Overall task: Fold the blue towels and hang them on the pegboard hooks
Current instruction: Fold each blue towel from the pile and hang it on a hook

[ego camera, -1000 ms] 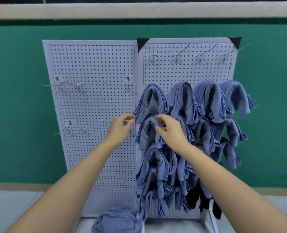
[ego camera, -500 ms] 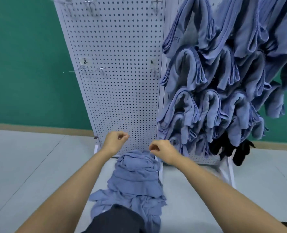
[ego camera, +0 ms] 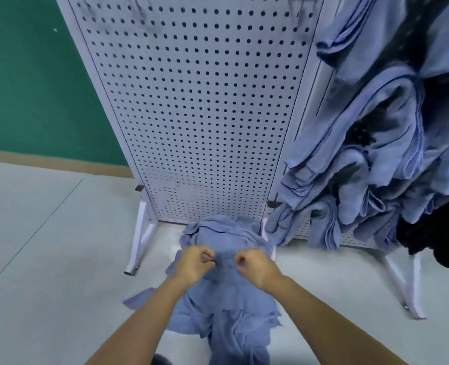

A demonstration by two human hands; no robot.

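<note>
On my feed the loose blue towels (ego camera: 226, 306) lie heaped on the floor (ego camera: 46, 259) at the foot of the white pegboard (ego camera: 197, 101), reaching its base. The left hand (ego camera: 194, 262) and right hand (ego camera: 257, 267) sit close together on top of the heap, fingers curled. I cannot tell whether either grip has cloth pinched. Folded towels (ego camera: 376, 154) hang bunched on the right panel, with a black cloth (ego camera: 434, 238) at their lower right.

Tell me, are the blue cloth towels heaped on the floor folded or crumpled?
Crumpled, not folded: the blue cloth towels lie in a rumpled, uneven heap with loose corners sticking out.
</note>
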